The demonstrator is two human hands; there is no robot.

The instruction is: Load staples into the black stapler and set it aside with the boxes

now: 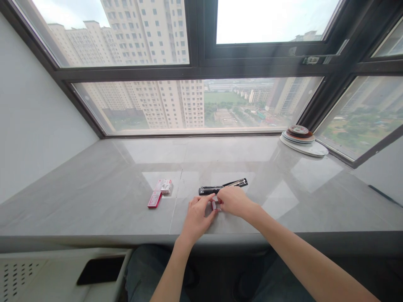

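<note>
A black stapler point(210, 190) lies on the grey sill, its top arm swung open toward the right. Just in front of it, my left hand point(199, 214) pinches a small red-and-white box point(214, 205) between thumb and fingers. My right hand point(234, 201) is closed at the box's right end, its fingertips on something small there that is mostly hidden. To the left lie a red box point(154, 199) and white-and-pink small boxes point(164, 186), touching one another.
A stack of plates or round trays point(299, 140) sits in the far right corner by the window. A dark thin strip point(385, 196) lies at the right wall. Below the sill's front edge, a pale perforated container point(47, 277) stands at the left, a black phone-like slab point(100, 270) on it.
</note>
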